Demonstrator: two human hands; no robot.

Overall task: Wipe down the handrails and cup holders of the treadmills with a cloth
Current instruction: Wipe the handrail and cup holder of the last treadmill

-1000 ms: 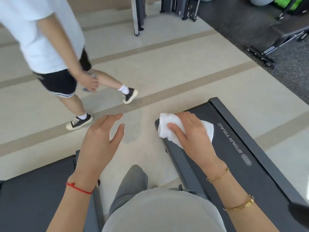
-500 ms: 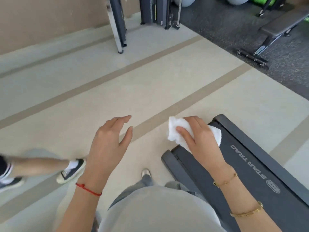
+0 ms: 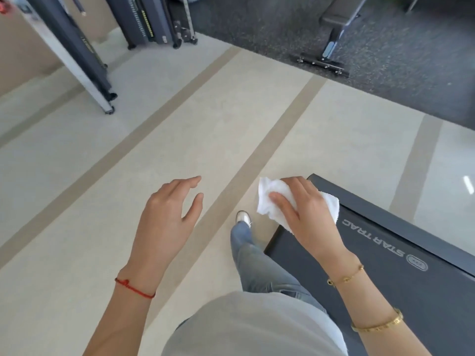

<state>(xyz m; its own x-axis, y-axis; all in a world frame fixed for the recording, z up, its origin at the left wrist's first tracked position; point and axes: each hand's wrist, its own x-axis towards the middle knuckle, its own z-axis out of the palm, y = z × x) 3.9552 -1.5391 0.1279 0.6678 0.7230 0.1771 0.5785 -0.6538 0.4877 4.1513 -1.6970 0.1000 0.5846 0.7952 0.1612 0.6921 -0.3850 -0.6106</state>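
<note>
the cloth (image 3: 275, 201) sits bunched in the right hand (image 3: 305, 211), fingers and thumb curled around it, above the treadmill (image 3: 401, 258) deck's end, while the left hand (image 3: 164, 217) hovers relaxed, holding nothing, over the floor (image 3: 180, 140).

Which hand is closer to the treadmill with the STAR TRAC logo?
The right hand. It holds the white cloth over the end corner of the treadmill. The left hand hangs open over the floor, well to the treadmill's left.
</note>
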